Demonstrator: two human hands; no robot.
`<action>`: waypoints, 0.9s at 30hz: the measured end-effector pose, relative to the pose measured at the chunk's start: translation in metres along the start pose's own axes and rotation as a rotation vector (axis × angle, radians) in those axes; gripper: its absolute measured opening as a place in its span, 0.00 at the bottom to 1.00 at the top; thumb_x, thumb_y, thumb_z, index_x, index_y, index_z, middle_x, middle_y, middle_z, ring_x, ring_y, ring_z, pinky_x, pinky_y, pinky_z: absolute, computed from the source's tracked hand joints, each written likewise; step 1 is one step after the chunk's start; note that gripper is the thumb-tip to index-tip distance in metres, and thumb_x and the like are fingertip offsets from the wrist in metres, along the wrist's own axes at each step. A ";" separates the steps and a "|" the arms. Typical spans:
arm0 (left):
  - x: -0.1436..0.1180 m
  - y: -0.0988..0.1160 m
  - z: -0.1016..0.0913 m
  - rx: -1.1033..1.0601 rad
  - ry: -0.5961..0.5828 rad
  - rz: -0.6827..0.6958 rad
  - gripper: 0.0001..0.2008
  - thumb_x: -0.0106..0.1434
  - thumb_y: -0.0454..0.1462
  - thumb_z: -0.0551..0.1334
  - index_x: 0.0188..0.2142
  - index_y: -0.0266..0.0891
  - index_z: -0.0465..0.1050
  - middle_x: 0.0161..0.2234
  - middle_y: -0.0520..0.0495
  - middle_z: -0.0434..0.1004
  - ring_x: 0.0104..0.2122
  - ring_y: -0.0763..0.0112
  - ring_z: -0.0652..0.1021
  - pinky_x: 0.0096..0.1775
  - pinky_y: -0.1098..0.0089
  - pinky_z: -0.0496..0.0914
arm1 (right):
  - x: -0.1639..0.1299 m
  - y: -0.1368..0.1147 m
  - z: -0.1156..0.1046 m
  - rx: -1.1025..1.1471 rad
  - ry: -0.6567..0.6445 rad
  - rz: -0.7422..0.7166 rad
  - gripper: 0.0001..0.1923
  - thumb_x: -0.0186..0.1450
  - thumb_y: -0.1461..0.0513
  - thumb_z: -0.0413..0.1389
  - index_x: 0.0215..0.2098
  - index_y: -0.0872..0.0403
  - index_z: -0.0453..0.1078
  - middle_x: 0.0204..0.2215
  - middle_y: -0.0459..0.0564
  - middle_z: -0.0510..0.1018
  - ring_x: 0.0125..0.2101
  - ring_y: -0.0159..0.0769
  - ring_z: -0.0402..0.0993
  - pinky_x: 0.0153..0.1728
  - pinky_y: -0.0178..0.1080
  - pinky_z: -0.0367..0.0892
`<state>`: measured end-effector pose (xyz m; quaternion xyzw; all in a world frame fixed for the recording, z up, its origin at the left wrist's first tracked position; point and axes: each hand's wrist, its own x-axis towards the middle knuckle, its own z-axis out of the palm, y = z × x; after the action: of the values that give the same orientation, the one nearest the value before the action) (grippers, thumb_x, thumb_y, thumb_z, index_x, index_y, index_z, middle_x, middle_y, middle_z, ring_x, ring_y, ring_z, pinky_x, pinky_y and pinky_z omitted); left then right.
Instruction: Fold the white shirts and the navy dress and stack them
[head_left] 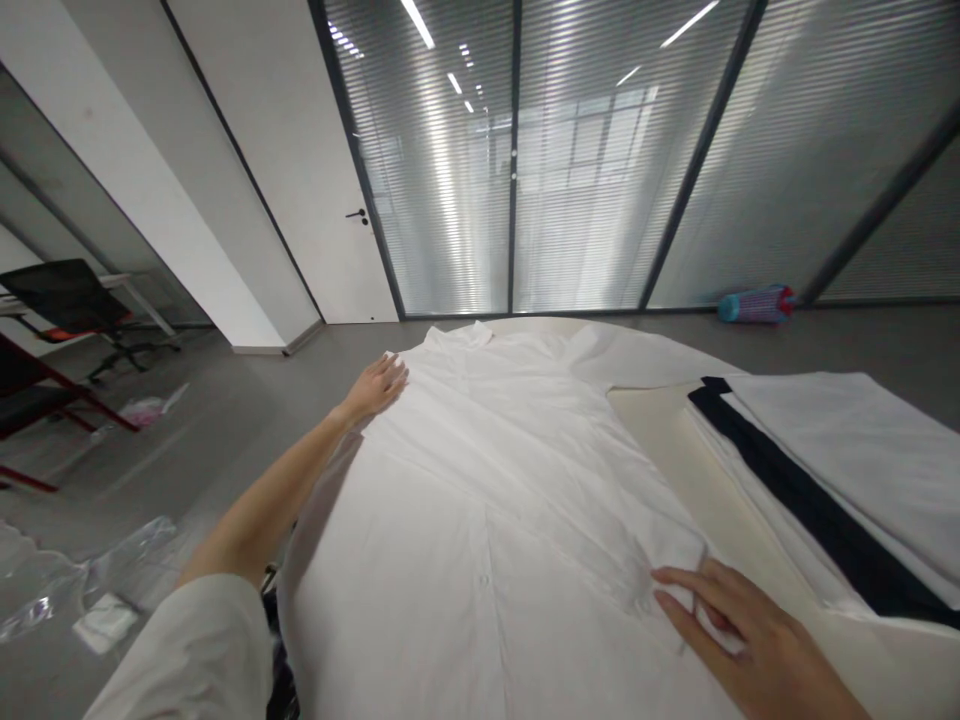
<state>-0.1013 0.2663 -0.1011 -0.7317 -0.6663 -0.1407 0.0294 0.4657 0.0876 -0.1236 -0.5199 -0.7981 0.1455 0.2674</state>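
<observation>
A white button-up shirt (450, 520) is spread front up over the table, its collar (459, 337) at the far end. One sleeve (540, 490) lies slantwise across the front, from the upper left toward the lower right. My left hand (376, 387) rests with fingers stretched out on the shirt's left shoulder edge. At the lower right, my right hand (739, 625) has its fingers curled round the white cuff (679, 560) of that sleeve. The other sleeve (645, 355) stretches out to the right along the table's far edge.
Folded white and dark cloths (847, 490) are stacked on the right of the cream tabletop (652, 430). Clear plastic wrapping (127, 550) lies on the floor at left, near chairs (71, 300). A blue and purple bundle (756, 305) sits by the glass wall.
</observation>
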 end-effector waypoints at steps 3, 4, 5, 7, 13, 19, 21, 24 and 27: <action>-0.035 0.008 -0.002 0.051 -0.007 -0.003 0.30 0.71 0.52 0.49 0.66 0.41 0.63 0.71 0.44 0.51 0.71 0.57 0.49 0.68 0.57 0.47 | -0.001 -0.004 -0.002 -0.167 0.140 -0.162 0.23 0.67 0.44 0.51 0.51 0.45 0.78 0.52 0.58 0.75 0.50 0.53 0.75 0.50 0.54 0.71; -0.047 0.008 0.000 0.065 -0.038 -0.030 0.32 0.71 0.53 0.49 0.67 0.41 0.60 0.71 0.42 0.51 0.71 0.56 0.50 0.68 0.56 0.47 | -0.001 -0.006 -0.002 -0.217 0.150 -0.210 0.26 0.67 0.43 0.52 0.56 0.44 0.75 0.59 0.58 0.71 0.56 0.56 0.70 0.52 0.57 0.68; -0.059 0.006 0.001 0.075 -0.079 -0.066 0.34 0.71 0.54 0.49 0.69 0.40 0.57 0.71 0.41 0.51 0.71 0.54 0.50 0.68 0.54 0.48 | -0.001 -0.008 -0.002 -0.257 0.134 -0.262 0.30 0.66 0.42 0.52 0.61 0.43 0.70 0.64 0.57 0.66 0.59 0.58 0.67 0.54 0.58 0.67; -0.075 0.000 0.003 0.072 -0.155 -0.133 0.37 0.69 0.56 0.50 0.70 0.37 0.53 0.71 0.37 0.49 0.71 0.52 0.49 0.67 0.51 0.49 | -0.003 -0.009 0.000 -0.309 0.063 -0.367 0.35 0.66 0.42 0.53 0.68 0.42 0.61 0.68 0.54 0.61 0.62 0.58 0.63 0.56 0.59 0.65; -0.063 -0.021 -0.016 0.008 -0.094 -0.225 0.28 0.71 0.48 0.50 0.63 0.36 0.66 0.66 0.38 0.62 0.67 0.58 0.63 0.65 0.62 0.57 | -0.007 -0.002 0.009 -0.372 0.004 -0.439 0.38 0.68 0.45 0.53 0.73 0.41 0.49 0.69 0.52 0.59 0.63 0.57 0.62 0.59 0.62 0.63; -0.005 -0.007 -0.011 0.068 -0.039 -0.308 0.29 0.73 0.49 0.48 0.66 0.36 0.61 0.70 0.38 0.55 0.70 0.55 0.54 0.67 0.60 0.53 | -0.008 -0.002 0.006 -0.405 0.016 -0.448 0.39 0.68 0.44 0.51 0.73 0.40 0.46 0.69 0.50 0.58 0.63 0.57 0.64 0.56 0.60 0.67; 0.010 0.001 0.002 0.078 -0.078 -0.316 0.33 0.72 0.53 0.47 0.69 0.37 0.56 0.70 0.37 0.51 0.71 0.52 0.50 0.66 0.54 0.52 | -0.009 -0.002 0.006 -0.416 0.030 -0.447 0.40 0.67 0.43 0.51 0.73 0.40 0.45 0.68 0.50 0.59 0.62 0.57 0.65 0.55 0.61 0.68; 0.024 0.009 0.016 0.089 -0.152 -0.324 0.37 0.71 0.56 0.46 0.70 0.36 0.53 0.71 0.32 0.49 0.70 0.47 0.51 0.65 0.46 0.53 | -0.012 -0.004 0.005 -0.426 0.028 -0.435 0.40 0.67 0.43 0.52 0.73 0.39 0.45 0.68 0.49 0.59 0.61 0.57 0.66 0.55 0.60 0.69; 0.029 0.016 0.016 0.107 -0.181 -0.321 0.37 0.71 0.56 0.46 0.70 0.36 0.54 0.70 0.30 0.49 0.70 0.46 0.52 0.64 0.45 0.54 | -0.012 -0.008 0.004 -0.426 0.011 -0.412 0.40 0.68 0.44 0.52 0.74 0.39 0.44 0.68 0.48 0.59 0.62 0.56 0.64 0.56 0.60 0.67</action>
<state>-0.0813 0.2963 -0.1068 -0.6233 -0.7808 -0.0413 -0.0146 0.4609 0.0737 -0.1257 -0.3922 -0.8980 -0.0852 0.1803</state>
